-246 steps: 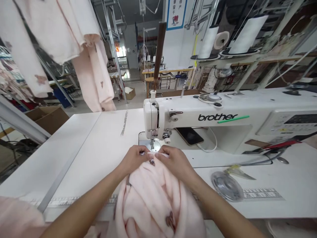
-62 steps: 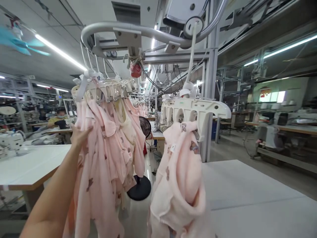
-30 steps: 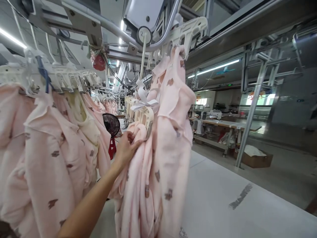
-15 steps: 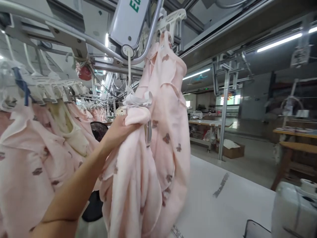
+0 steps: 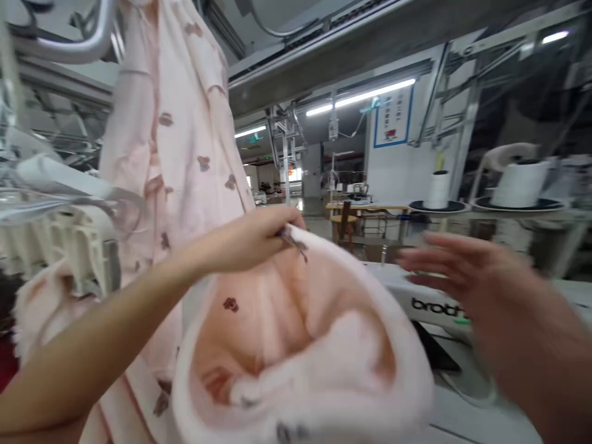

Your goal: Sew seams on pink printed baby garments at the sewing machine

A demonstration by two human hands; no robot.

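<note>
My left hand (image 5: 252, 240) is closed on the upper edge of a pale pink fleece garment (image 5: 300, 345) printed with small brown shapes, and the cloth sags in a wide bowl under it. My right hand (image 5: 467, 271) is blurred by motion, with its fingers spread and pointing left toward that edge, a short gap from the cloth. Another pink garment (image 5: 176, 129) hangs from the overhead rail (image 5: 78, 46) behind my left arm. A white plastic clip hanger (image 5: 69, 246) sits at the left.
A white Brother sewing machine (image 5: 439, 302) stands behind the garment on a white table (image 5: 467, 419). Thread cones (image 5: 520, 182) stand on a shelf at the right. Work tables and a wall poster (image 5: 393, 117) lie far back.
My view has swung right, from the hanging rail to the sewing machine. My left hand has pulled a pink garment off the hanger and down in front of me. My right hand has come into view.
</note>
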